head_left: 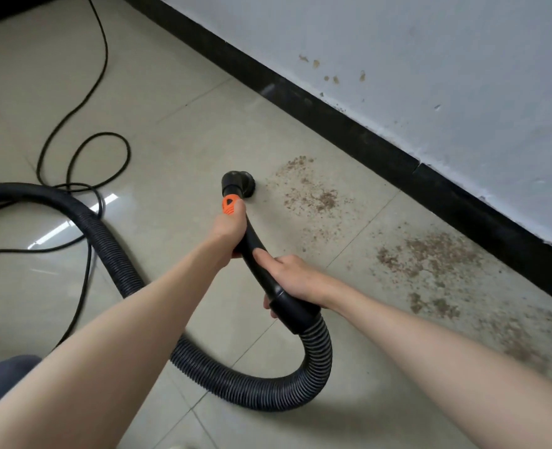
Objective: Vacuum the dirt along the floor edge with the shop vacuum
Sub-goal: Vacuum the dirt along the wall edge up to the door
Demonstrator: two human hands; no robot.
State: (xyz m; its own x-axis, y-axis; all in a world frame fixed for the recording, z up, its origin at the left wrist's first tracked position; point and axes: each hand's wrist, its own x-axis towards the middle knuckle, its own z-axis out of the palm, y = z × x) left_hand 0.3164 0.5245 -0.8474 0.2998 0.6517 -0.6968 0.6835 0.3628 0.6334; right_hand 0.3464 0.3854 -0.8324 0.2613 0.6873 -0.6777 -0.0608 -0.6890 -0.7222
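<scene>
Glossy beige floor tiles meet a black baseboard, with brown dirt scattered along that edge. My left hand wraps the curved wand near its orange slider to steer; my right hand grips the hose cuff for support. The round brush nozzle sits on the tile just beside the nearest dirt patch.

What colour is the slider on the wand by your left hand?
Orange slider, against the black wand; head view.

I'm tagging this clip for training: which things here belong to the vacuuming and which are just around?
In use: nozzle, handle tube, ribbed hose, left hand, right hand, dirt patches.
Just around: black baseboard, stained wall.
</scene>
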